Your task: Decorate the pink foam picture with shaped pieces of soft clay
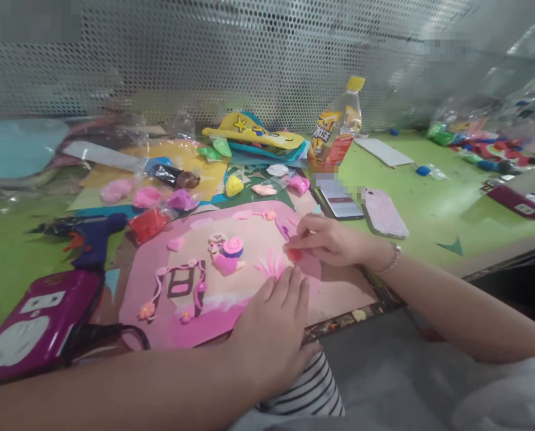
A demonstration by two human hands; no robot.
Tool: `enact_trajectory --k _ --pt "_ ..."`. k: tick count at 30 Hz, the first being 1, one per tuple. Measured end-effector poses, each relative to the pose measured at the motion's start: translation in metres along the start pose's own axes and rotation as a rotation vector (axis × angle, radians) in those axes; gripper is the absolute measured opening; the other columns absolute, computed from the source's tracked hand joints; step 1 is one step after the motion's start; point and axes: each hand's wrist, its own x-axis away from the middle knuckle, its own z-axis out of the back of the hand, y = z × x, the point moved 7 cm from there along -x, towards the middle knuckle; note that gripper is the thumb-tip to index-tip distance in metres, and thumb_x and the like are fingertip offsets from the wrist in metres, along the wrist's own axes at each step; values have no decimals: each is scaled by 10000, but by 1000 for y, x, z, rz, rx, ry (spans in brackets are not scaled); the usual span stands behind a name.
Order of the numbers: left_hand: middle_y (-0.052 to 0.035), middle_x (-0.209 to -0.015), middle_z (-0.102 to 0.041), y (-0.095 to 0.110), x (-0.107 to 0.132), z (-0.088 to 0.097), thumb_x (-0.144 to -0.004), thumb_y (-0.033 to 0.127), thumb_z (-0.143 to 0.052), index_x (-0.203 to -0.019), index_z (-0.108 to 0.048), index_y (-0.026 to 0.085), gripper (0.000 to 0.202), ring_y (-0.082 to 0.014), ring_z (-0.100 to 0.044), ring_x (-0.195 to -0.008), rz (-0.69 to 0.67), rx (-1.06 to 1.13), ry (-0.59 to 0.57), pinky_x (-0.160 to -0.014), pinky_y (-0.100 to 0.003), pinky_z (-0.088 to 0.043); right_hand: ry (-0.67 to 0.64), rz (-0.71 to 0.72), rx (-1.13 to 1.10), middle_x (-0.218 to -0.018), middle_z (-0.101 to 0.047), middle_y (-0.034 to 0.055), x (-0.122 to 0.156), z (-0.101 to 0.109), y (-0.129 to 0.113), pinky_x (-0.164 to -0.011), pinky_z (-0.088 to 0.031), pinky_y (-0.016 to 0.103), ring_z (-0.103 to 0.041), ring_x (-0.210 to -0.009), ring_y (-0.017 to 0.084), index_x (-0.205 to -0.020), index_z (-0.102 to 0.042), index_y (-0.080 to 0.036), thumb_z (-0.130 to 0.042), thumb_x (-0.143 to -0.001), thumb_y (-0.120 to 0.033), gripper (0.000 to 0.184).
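Note:
A pink craft board (pixel 142 287) lies before me, decorated with modelling clay: a snail (pixel 228 254), pink grass-like blades (pixel 271 263), a small heart and flowered strips. My left hand (pixel 271 323) rests flat at the board's near edge, fingers stretched out and holding nothing. Over the board's right side, my right hand (pixel 328 240) has its fingers curled, with the fingertips on a small red clay piece (pixel 295 254). The thumb is partly hidden.
Bagged clay lumps, including a red one (pixel 149 225), lie behind the board. A glue gun (pixel 92 233) and a purple power strip (pixel 34 323) stand left. A drink bottle (pixel 337 129), a phone (pixel 339 197) and a pale phone case (pixel 385 212) are at the back right.

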Motion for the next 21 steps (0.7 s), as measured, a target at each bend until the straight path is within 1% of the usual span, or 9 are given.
enact_trajectory --k 3,6,10,12,15,18,21 --pt "-234 -1427 -351 -1 1 -2 -886 558 -363 -1356 -429 27 712 -351 -369 -1317 -7 10 18 -1012 -457 -357 -50 8 -28 -929 -551 106 -1 -1 -1 -815 -443 341 -508 -890 185 -1135 -638 -144 -442 -866 -101 336" --pt "-231 -1432 -346 -2 0 -4 -894 557 -330 -1361 -425 36 706 -348 -367 -1318 -9 13 27 -1009 -455 -345 -80 2 -43 -937 -550 111 -3 -1 -1 -828 -433 350 -503 -898 187 -1141 -637 -138 -431 -880 -110 334" --pt "-230 -1430 -354 -2 0 -4 -895 558 -324 -1346 -442 35 701 -341 -365 -1320 -17 3 21 -1010 -443 -326 -63 -44 -57 -914 -514 95 -2 0 4 -815 -431 343 -490 -866 176 -1141 -643 -165 -415 -886 -102 348" --pt "-222 -1435 -352 -1 1 -3 -898 558 -315 -1348 -437 37 699 -336 -357 -1326 -25 -8 39 -1018 -438 -307 -62 -46 -48 -909 -502 96 -1 0 6 -811 -431 348 -484 -873 184 -1148 -642 -163 -417 -883 -101 353" --pt "-212 -1441 -350 -1 2 -2 -904 547 -319 -1361 -413 37 692 -323 -351 -1331 -38 -25 71 -1028 -424 -279 -97 -41 -40 -922 -503 104 -1 -3 6 -818 -429 357 -481 -884 189 -1162 -633 -151 -419 -884 -103 354" --pt "-210 -1431 -369 -1 3 -1 -901 545 -338 -1353 -422 35 687 -318 -361 -1325 -41 -38 86 -1030 -414 -263 -80 -41 -31 -916 -504 99 -2 -2 5 -821 -428 358 -475 -884 188 -1159 -634 -157 -423 -890 -114 345" --pt "-205 -1425 -382 -1 4 -1 -903 544 -335 -1350 -426 35 684 -316 -360 -1326 -42 -44 99 -1035 -408 -244 -93 -45 -21 -912 -504 103 -2 -2 3 -820 -425 362 -471 -880 189 -1152 -635 -145 -421 -897 -128 334"
